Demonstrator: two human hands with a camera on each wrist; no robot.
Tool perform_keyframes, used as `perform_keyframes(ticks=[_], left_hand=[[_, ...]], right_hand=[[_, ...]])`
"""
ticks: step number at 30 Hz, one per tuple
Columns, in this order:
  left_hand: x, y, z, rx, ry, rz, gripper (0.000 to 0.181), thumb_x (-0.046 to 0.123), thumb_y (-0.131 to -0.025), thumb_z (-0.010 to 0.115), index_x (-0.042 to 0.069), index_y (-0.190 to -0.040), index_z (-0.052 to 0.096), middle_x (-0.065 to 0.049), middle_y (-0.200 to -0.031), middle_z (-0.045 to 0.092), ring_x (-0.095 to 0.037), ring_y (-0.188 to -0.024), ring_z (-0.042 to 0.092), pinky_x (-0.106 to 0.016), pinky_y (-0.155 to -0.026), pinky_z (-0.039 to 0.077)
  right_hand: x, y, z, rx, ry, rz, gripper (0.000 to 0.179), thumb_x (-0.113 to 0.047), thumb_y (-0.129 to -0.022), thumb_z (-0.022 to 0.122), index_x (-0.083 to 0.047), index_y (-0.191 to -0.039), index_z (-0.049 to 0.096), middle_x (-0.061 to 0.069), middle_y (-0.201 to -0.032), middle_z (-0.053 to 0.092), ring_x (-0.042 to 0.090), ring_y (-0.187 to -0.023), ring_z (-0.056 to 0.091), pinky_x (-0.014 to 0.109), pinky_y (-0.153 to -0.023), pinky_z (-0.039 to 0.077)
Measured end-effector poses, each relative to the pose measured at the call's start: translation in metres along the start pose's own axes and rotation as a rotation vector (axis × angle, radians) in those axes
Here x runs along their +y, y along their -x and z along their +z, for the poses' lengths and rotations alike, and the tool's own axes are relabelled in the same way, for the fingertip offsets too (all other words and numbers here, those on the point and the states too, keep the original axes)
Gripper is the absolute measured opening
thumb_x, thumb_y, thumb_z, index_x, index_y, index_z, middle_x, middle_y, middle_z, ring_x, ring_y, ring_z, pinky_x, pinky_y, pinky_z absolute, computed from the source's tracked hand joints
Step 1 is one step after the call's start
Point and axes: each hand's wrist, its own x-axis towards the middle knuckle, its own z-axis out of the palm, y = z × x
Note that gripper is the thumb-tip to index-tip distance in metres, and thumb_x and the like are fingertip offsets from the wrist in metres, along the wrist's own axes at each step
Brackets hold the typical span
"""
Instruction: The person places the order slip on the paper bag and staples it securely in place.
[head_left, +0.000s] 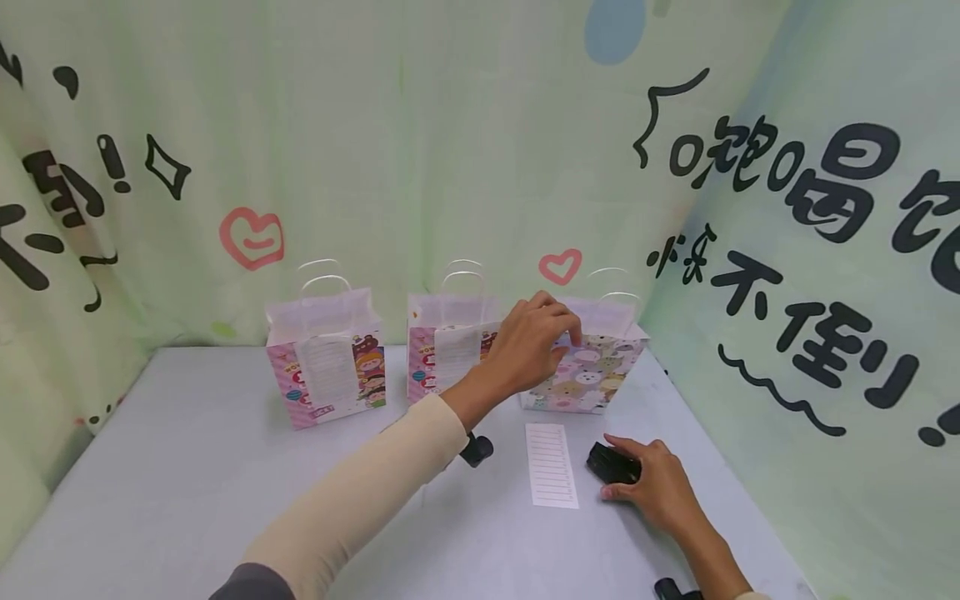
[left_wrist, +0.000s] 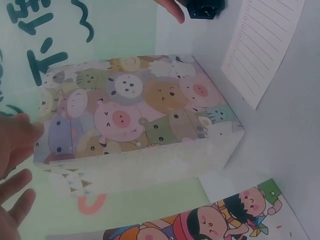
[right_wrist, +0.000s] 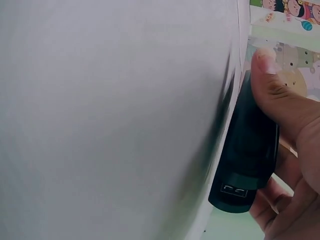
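Note:
My left hand (head_left: 531, 343) is at the upper front of the right-hand paper gift bag (head_left: 581, 379), which is printed with cartoon animals. A gap shows between its thumb and fingers, and in the left wrist view the fingers (left_wrist: 19, 192) sit right by the bag's top edge. On the table's right side, my right hand (head_left: 660, 487) grips a black stapler (head_left: 613, 464). The thumb lies along one side of the stapler (right_wrist: 247, 145), with the fingers on the other. Left of it is a lined white paper slip (head_left: 552, 465).
Two more pink gift bags stand along the back: a left bag (head_left: 367, 375) and a middle bag (head_left: 422, 367), each with a lined slip on its front. All three have white looped handles. A printed curtain (head_left: 465, 150) hangs behind the white table (head_left: 187, 483).

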Motion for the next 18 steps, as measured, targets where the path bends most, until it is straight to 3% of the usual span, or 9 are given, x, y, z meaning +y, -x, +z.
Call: perform_keyframes(ticks=[6, 14, 18], left_hand=[[0.002, -0.002, 0.002, -0.045, 0.003, -0.016, 0.011, 0.02, -0.094, 0.081, 0.027, -0.103, 0.08, 0.009, -0.118, 0.079, -0.014, -0.113, 0.058, -0.027, -0.087, 0.047], [0.003, -0.004, 0.006, -0.061, 0.025, -0.025, 0.011, 0.021, -0.096, 0.079, 0.026, -0.105, 0.081, 0.008, -0.118, 0.08, -0.014, -0.111, 0.059, -0.027, -0.089, 0.047], [0.003, -0.005, 0.008, -0.059, 0.03, -0.026, 0.011, 0.02, -0.096, 0.079, 0.025, -0.106, 0.081, 0.008, -0.118, 0.081, -0.015, -0.11, 0.059, -0.027, -0.091, 0.049]], right_hand=[[-0.004, -0.001, 0.003, 0.01, 0.009, 0.002, 0.084, -0.033, -0.065, 0.1, -0.016, -0.142, 0.069, 0.009, -0.122, 0.077, 0.021, -0.096, 0.057, 0.04, -0.082, 0.049], [-0.022, -0.006, 0.009, 0.067, -0.031, -0.037, 0.079, -0.031, -0.067, 0.101, -0.018, -0.139, 0.072, 0.013, -0.126, 0.074, 0.032, -0.113, 0.059, 0.055, -0.096, 0.052], [-0.031, -0.011, 0.015, 0.068, -0.04, -0.086, 0.077, -0.029, -0.067, 0.101, -0.017, -0.137, 0.073, 0.013, -0.127, 0.075, 0.032, -0.116, 0.059, 0.055, -0.098, 0.05]])
